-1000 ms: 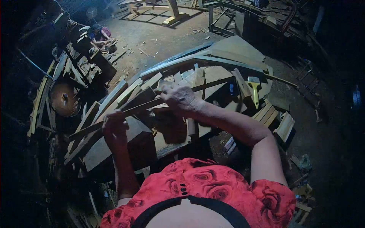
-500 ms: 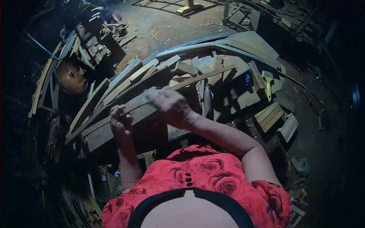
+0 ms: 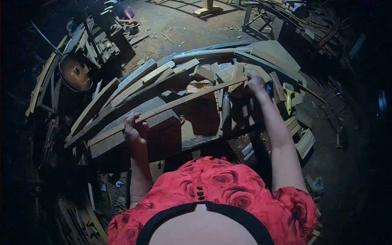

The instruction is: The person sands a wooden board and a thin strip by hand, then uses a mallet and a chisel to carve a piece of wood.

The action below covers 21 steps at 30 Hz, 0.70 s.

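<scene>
A long thin wooden strip (image 3: 188,100) runs slantwise over the workbench, from lower left to upper right. My left hand (image 3: 135,129) is closed around its lower left part, fingers curled over the edge. Near the strip's far right end, my right hand (image 3: 255,83) is closed over it, with a small pale green piece pressed under the fingers; its kind cannot be made out. Beneath the strip lies a thick wooden block (image 3: 157,112). A cut piece of wood (image 3: 199,86) with a pale face sits behind the strip.
Several boards (image 3: 134,83) lie along the bench's far side. A yellow-handled paintbrush (image 3: 288,98) lies at the right, near stacked wood pieces (image 3: 305,143). A round rusty metal disc (image 3: 76,72) stands at the left. Another person (image 3: 123,15) is at the far upper left.
My right hand has slid along the strip, from near my left hand out to the far right end. My left hand stays on the strip, shifted slightly.
</scene>
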### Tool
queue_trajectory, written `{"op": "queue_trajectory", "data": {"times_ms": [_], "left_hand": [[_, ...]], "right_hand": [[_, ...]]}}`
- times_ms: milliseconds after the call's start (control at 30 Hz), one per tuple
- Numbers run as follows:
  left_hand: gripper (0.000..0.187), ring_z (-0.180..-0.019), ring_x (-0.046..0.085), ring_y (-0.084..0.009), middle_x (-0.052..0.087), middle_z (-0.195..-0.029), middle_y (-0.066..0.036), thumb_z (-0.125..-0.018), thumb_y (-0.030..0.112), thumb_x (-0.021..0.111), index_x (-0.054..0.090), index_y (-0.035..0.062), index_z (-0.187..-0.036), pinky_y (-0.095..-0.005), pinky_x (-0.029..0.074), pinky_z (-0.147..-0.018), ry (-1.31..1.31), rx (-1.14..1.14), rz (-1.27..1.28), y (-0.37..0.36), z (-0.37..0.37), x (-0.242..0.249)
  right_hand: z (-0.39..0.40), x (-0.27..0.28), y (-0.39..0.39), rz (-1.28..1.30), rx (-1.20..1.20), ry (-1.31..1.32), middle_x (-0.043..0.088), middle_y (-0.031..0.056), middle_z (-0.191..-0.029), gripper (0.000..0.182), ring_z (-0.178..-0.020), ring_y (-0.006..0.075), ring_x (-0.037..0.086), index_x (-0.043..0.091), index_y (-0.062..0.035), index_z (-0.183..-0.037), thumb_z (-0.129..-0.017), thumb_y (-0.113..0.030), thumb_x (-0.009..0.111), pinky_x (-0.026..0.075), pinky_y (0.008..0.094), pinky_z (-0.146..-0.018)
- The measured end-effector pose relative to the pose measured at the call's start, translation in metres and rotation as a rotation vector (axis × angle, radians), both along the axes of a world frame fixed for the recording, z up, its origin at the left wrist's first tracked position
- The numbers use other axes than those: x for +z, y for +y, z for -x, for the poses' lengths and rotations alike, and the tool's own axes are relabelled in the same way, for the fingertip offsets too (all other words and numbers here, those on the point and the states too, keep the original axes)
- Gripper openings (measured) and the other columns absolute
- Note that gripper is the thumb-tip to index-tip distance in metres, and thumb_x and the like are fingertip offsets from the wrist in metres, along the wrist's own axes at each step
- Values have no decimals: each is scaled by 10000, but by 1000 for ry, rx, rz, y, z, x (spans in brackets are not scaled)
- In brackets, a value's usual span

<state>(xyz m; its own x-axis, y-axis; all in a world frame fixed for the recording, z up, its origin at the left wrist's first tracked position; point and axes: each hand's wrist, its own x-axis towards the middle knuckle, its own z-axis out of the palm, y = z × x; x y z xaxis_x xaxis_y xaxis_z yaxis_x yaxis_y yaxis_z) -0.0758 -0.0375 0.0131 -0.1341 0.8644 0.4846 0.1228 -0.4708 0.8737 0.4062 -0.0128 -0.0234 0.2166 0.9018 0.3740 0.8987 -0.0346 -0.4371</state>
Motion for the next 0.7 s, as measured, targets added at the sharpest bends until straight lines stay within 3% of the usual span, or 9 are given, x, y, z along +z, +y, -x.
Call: {"op": "queue_trajectory", "data": {"times_ms": [100, 167, 300, 333, 367, 467, 600, 667, 700], "left_hand": [[180, -787, 536, -134, 522, -1025, -62, -823, 80, 533, 519, 51, -1000, -270, 483, -621, -673, -164, 435, -7, -4, 25], [221, -823, 533, -139, 509, -1043, -75, -811, 60, 549, 501, 28, -1024, -248, 479, -647, -449, -178, 410, -5, 1, 15], [208, -784, 535, -131, 511, -1001, -67, -801, 48, 548, 508, 30, -1004, -209, 471, -599, 127, 37, 50, -14, -7, 11], [210, -782, 535, -130, 509, -992, -66, -792, 27, 543, 511, 29, -999, -207, 469, -598, 228, 50, 6, -18, -11, 20], [215, -779, 535, -129, 508, -983, -64, -782, 6, 539, 514, 28, -994, -206, 467, -597, 328, 61, -40, -21, -14, 24], [194, -784, 531, -119, 506, -977, -60, -798, 70, 553, 512, 50, -986, -224, 469, -618, -209, -23, 323, -16, -6, 10], [145, -707, 539, -103, 534, -924, -36, -811, 165, 557, 529, 92, -934, -232, 472, -561, -108, 27, 205, -27, -18, 28], [195, -825, 547, -212, 544, -916, -80, -824, 170, 526, 542, 23, -951, -316, 445, -743, 520, 202, -275, -26, -15, 26], [195, -825, 547, -212, 544, -916, -80, -824, 170, 526, 542, 23, -951, -316, 445, -743, 485, 202, -295, -20, -13, 23]], "right_hand": [[-30, -28, 18, -66, -118, 13, 595, 190, -930, 321, -941, 372, 540, 596, -54, -990, -696, -123, 489, 434, 420, -792], [19, 22, -5, 133, -163, -2, 602, 189, -884, 290, -877, 380, 562, 604, -53, -946, -698, -122, 470, 444, 444, -749], [135, 13, -13, -542, 297, 66, 596, 117, -804, 194, -737, 292, 582, 611, -65, -803, -642, -126, 523, 464, 396, -632], [185, 20, -29, -187, 146, -185, 579, 120, -824, 240, -790, 301, 574, 594, -50, -847, -626, -101, 515, 459, 404, -692], [222, 43, -41, -406, 412, -171, 568, 135, -871, 299, -828, 302, 554, 584, -44, -910, -626, -119, 530, 439, 433, -745], [292, 67, -62, -433, 506, -76, 551, 129, -940, 360, -944, 299, 519, 571, -57, -974, -638, -185, 571, 390, 457, -806], [254, 66, -63, -386, 584, -113, 554, 141, -1007, 420, -1000, 308, 504, 541, -75, -1112, -728, -242, 577, 362, 434, -881], [194, 24, -41, -388, 367, -183, 549, 143, -1076, 350, -1039, 304, 492, 568, -59, -1077, -774, -233, 544, 349, 426, -908], [152, 1, -22, -386, 337, -61, 557, 138, -1021, 299, -986, 293, 509, 585, -55, -1014, -767, -215, 529, 369, 424, -848]]}}
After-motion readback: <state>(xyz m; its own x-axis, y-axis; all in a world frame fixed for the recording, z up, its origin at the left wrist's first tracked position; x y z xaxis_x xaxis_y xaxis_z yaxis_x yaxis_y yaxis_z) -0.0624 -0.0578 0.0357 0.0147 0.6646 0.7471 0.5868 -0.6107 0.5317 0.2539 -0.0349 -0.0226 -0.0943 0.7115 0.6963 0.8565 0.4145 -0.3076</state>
